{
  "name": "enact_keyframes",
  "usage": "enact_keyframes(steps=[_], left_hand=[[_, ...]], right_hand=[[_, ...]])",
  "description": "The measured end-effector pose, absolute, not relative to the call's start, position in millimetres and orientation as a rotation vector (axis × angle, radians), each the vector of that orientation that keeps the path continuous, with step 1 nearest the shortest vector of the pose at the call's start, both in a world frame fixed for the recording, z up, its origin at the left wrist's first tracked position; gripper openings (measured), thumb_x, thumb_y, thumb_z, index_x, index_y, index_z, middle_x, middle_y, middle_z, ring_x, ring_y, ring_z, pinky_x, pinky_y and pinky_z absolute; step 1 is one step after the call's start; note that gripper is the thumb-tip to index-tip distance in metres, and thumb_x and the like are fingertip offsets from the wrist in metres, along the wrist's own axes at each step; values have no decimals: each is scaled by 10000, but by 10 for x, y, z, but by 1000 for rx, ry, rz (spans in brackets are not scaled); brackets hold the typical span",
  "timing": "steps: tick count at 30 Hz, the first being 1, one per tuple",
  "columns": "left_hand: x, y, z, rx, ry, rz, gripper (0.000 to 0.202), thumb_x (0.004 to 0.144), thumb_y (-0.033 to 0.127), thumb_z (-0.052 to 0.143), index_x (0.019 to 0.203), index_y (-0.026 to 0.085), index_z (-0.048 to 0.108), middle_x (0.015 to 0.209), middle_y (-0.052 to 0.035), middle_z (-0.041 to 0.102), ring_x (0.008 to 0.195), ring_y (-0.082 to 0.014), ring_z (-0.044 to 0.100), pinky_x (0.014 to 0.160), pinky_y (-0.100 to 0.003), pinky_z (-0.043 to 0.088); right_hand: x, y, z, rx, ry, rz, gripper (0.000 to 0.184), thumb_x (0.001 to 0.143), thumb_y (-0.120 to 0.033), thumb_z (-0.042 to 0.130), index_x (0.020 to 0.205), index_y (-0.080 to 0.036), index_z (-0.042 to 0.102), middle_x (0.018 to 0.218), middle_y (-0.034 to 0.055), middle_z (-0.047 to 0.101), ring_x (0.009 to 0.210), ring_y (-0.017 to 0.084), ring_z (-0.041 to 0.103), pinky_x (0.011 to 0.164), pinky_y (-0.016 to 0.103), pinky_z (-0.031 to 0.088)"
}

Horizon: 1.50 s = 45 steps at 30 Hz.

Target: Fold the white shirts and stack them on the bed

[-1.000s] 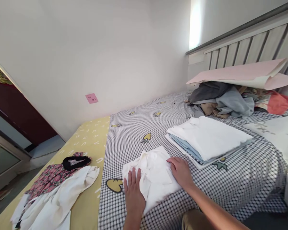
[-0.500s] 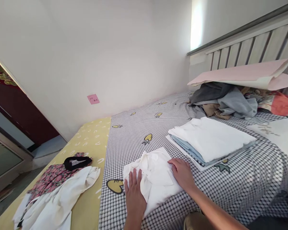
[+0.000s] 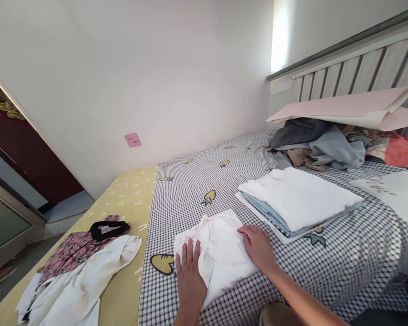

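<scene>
A white shirt (image 3: 221,267), folded into a rough rectangle with its collar and a loose flap on top, lies on the checked bedsheet in front of me. My left hand (image 3: 191,274) rests flat on its left side, fingers stretched out and slightly apart. On the shirt's right edge, my right hand (image 3: 256,246) lies with its fingertips touching the cloth, palm down and its fingers loosely bent; no fold of cloth shows gripped in it. Just beyond the right hand sits a stack of folded clothes (image 3: 302,197), white on top with light blue layers below.
On the yellow strip of the bedsheet (image 3: 129,194) at left lies a dress (image 3: 85,271) with a floral top and cream skirt. Crumpled clothes (image 3: 336,145) pile at the back right under a pink sheet (image 3: 347,106). A pale wall (image 3: 177,81) borders the bed.
The view has shifted very slightly. Both hands and the shirt stay in the same place.
</scene>
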<state>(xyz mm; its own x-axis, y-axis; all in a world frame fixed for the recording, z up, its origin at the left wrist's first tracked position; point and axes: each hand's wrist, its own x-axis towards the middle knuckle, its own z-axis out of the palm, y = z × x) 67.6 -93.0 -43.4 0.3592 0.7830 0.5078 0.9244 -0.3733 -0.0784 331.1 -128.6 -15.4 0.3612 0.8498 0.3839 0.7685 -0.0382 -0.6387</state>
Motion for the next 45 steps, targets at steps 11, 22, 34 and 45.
enact_keyframes(steps=[11, 22, 34, 45], left_hand=[[682, -946, -462, -2270, -1493, -590, 613, 961, 150, 408, 1551, 312, 367, 1654, -21, 389, 1532, -271, 339, 1249, -553, 282], [689, -951, -454, -2253, -1481, -606, 619, 948, 113, 398, 1538, 301, 404, 1629, -32, 439, 1523, -258, 354, 1253, -535, 278], [702, -973, -404, -2303, -1540, -610, 620, 945, 120, 407, 1533, 315, 414, 1640, -22, 421, 1535, -257, 334, 1278, -535, 220], [695, -964, -441, -2248, -1501, -581, 607, 954, 141, 416, 1539, 304, 390, 1646, -16, 401, 1520, -262, 361, 1257, -527, 277]], right_hand=[[3315, -1296, -138, -1831, -1432, 123, 347, 909, -153, 406, 1029, -242, 719, 1142, 67, 740, 1125, 259, 619, 982, 449, 402], [3314, -1291, -157, -1841, -1431, 90, 336, 914, -154, 418, 1029, -249, 719, 1150, 56, 738, 1126, 244, 625, 974, 427, 419], [3314, -1304, -134, -1821, -1427, 131, 344, 910, -173, 399, 1024, -250, 714, 1144, 66, 733, 1121, 257, 616, 979, 445, 416], [3320, -1298, -141, -1841, -1439, 121, 345, 926, -179, 396, 1033, -244, 717, 1149, 63, 734, 1146, 253, 615, 986, 440, 411]])
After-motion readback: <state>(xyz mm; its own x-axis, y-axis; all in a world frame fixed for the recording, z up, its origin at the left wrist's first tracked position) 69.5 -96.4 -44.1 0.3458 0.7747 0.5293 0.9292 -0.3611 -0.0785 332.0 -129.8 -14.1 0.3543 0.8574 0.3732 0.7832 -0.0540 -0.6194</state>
